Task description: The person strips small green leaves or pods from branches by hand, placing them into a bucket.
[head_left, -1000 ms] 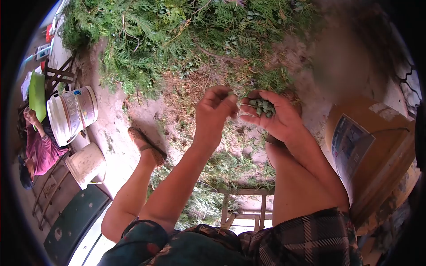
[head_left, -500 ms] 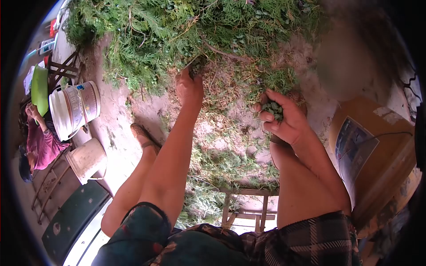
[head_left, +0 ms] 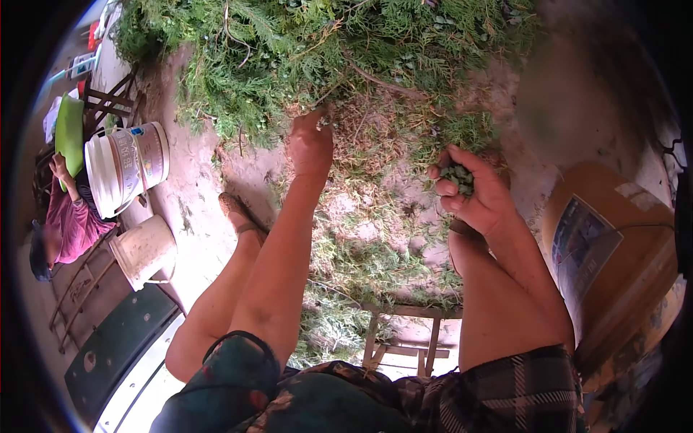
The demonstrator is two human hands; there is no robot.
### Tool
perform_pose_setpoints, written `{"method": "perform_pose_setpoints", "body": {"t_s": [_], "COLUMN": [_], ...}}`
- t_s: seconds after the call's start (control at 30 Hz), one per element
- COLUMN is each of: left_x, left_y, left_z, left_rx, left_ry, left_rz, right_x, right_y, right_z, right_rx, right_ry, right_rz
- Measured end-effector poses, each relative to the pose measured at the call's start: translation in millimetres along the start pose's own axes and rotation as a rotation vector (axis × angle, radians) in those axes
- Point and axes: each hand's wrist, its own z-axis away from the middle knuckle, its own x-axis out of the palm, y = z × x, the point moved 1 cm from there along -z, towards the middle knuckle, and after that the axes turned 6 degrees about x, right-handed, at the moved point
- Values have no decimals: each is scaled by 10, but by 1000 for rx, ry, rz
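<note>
My left hand (head_left: 312, 150) is closed in a pinch at the near edge of a big heap of cut evergreen branches (head_left: 281, 65). A thin sprig (head_left: 323, 121) with small pale green bits shows at its fingertips; the fingers partly hide it. To the right, my right hand (head_left: 480, 193) is turned palm up above my knee. Its fingers curl round a handful of small grey-green cones (head_left: 456, 178). Loose clippings (head_left: 375, 195) are strewn over the ground between my two hands.
Left of me stand a large white bucket (head_left: 130, 167) and a smaller dirty one (head_left: 144, 251). Beyond them, another person (head_left: 79, 224) sits beside a green basin (head_left: 70, 133). A wooden stool frame (head_left: 411, 314) is between my legs. At right stands a brownish-yellow container (head_left: 613, 238).
The view has shifted slightly, so the scene sits a little differently. My left hand's fingers have turned downward, and less green shows in them. My right hand keeps its handful.
</note>
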Motion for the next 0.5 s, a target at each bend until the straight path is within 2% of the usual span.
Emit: {"method": "perform_pose_setpoints", "body": {"t_s": [0.03,0.13,0.27,0.33,0.4,0.47,0.5], "left_x": [-30,31,-55,-62,-40,-219,-263], "left_y": [91,-7,-144,-293,-387,-135,-57], "left_z": [-33,-76,-9,48,68,67,68], "left_rx": [-89,-137,-210,-279,-253,-493,-493], "left_ry": [-129,-230,-182,-55,-11,-89,-90], "left_rz": [-36,-43,167,250,337,616,617], "right_x": [-5,-17,-1,2,-2,-34,-36], "right_y": [-2,-5,2,13,11,3,-1], "right_z": [0,-1,13,15,9,-2,0], "right_rx": [0,-8,-25,-28,-31,-27,-25], "right_ry": [0,9,10,15,25,1,-21], "right_rz": [-1,-22,11,18,23,35,50]}}
